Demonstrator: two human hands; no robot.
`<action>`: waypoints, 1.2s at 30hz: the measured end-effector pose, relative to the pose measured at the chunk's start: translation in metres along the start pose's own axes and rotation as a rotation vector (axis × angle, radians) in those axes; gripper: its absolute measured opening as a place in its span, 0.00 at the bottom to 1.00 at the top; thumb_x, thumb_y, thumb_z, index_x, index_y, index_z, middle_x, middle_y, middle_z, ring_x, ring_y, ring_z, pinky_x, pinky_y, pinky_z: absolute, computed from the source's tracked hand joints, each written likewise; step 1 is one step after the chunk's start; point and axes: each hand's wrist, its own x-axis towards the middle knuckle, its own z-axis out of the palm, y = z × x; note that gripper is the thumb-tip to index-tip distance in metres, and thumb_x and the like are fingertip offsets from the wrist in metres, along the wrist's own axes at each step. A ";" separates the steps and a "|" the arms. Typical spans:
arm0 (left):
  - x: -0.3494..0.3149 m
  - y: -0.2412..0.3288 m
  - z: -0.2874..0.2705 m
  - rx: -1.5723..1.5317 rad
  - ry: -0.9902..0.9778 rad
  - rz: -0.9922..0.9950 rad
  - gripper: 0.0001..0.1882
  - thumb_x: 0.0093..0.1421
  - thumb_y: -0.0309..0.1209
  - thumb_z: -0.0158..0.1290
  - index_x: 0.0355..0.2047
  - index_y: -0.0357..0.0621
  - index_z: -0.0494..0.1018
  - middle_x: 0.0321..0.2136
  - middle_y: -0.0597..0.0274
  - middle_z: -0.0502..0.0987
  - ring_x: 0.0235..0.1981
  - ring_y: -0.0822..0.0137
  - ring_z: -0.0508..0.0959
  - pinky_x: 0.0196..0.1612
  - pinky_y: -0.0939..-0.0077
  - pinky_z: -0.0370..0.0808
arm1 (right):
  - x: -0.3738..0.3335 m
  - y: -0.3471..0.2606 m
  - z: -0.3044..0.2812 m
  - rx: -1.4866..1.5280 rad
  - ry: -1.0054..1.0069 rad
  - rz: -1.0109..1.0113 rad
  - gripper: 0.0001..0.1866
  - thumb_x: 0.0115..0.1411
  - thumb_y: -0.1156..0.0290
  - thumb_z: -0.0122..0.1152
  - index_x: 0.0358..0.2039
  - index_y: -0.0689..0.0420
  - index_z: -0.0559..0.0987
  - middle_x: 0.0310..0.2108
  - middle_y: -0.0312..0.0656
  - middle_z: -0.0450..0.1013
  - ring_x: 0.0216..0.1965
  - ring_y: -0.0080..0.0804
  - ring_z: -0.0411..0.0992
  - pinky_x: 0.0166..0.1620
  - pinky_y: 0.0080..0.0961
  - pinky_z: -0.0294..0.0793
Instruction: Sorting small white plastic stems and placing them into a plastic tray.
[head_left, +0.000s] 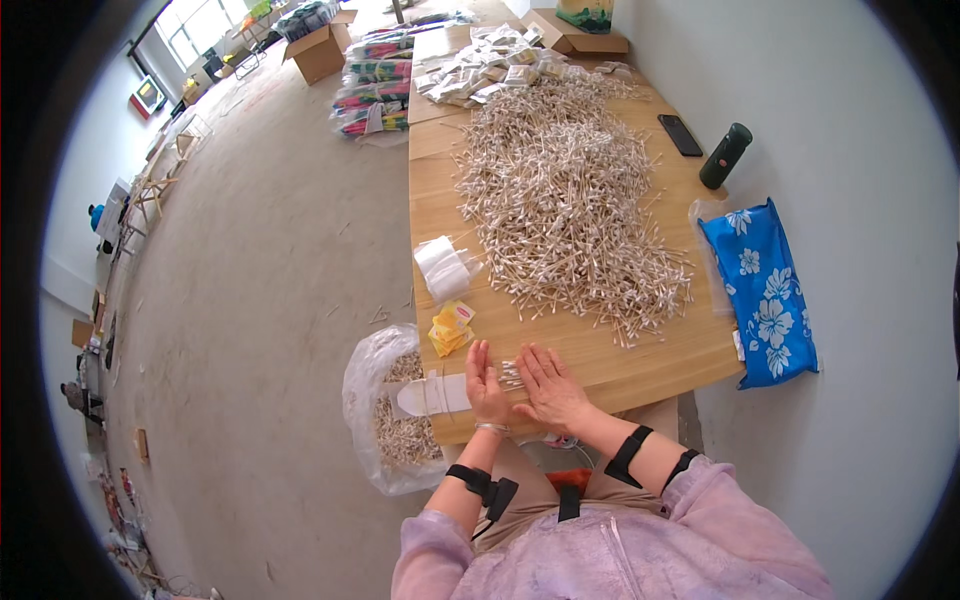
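A small bunch of cotton swabs (511, 375) lies on the wooden table (620, 378) near its front edge, between my two hands. My left hand (487, 390) stands on its edge at the left of the bunch, fingers stretched forward. From the right, my right hand (553, 390) lies nearly flat, its fingers extended and touching or close to the swabs. A white flat strip with a rounded end (430, 396) rests beside my left wrist. Just beyond it are yellow printed cards (451, 328) and a stack of clear plastic bags (446, 268). A large heap of loose cotton swabs (570, 200) spreads over the table ahead.
Filled small packets (490, 68) are piled at the far end, by a cardboard box (575, 35). Along the right wall are a phone (680, 135), a dark green bottle (726, 156) and a blue floral pack (768, 295). A clear sack of swabs (365, 400) sits left of the table.
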 end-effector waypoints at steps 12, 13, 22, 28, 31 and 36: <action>-0.004 0.029 -0.014 0.581 -0.379 0.322 0.36 0.46 0.23 0.60 0.58 0.38 0.61 0.58 0.46 0.63 0.63 0.48 0.58 0.64 0.60 0.57 | -0.007 0.040 -0.016 0.648 0.358 0.262 0.33 0.54 0.72 0.55 0.60 0.63 0.57 0.64 0.53 0.51 0.65 0.49 0.49 0.65 0.39 0.48; -0.004 0.030 -0.012 0.602 -0.375 0.300 0.38 0.45 0.23 0.61 0.58 0.38 0.60 0.58 0.47 0.62 0.63 0.48 0.57 0.64 0.59 0.57 | -0.007 0.041 -0.015 0.797 0.436 0.344 0.31 0.54 0.75 0.52 0.59 0.63 0.59 0.63 0.54 0.52 0.65 0.49 0.50 0.65 0.37 0.48; -0.004 0.020 0.014 0.516 -0.294 0.223 0.38 0.48 0.20 0.58 0.60 0.37 0.56 0.61 0.45 0.57 0.64 0.49 0.55 0.64 0.62 0.56 | 0.028 0.005 -0.002 1.157 0.508 0.395 0.25 0.59 0.73 0.46 0.58 0.63 0.62 0.64 0.50 0.52 0.65 0.44 0.51 0.65 0.34 0.48; -0.011 0.001 -0.001 0.006 -0.106 -0.017 0.30 0.57 0.21 0.48 0.61 0.37 0.54 0.61 0.50 0.59 0.63 0.58 0.59 0.63 0.69 0.57 | 0.027 0.005 -0.003 1.091 0.566 0.412 0.24 0.61 0.71 0.44 0.57 0.64 0.62 0.63 0.51 0.54 0.65 0.44 0.51 0.65 0.34 0.48; -0.009 -0.003 0.000 -0.084 -0.072 -0.059 0.26 0.62 0.28 0.43 0.61 0.36 0.56 0.60 0.52 0.61 0.62 0.62 0.60 0.62 0.72 0.57 | 0.028 0.002 -0.006 1.104 0.520 0.440 0.23 0.61 0.71 0.44 0.57 0.64 0.62 0.63 0.51 0.54 0.65 0.45 0.51 0.65 0.35 0.48; -0.004 -0.012 -0.001 -0.197 -0.020 -0.103 0.24 0.69 0.37 0.38 0.60 0.35 0.58 0.59 0.55 0.63 0.60 0.67 0.61 0.61 0.75 0.57 | 0.037 -0.015 -0.003 1.141 0.482 0.340 0.23 0.61 0.71 0.44 0.56 0.64 0.63 0.63 0.51 0.54 0.66 0.46 0.50 0.65 0.35 0.48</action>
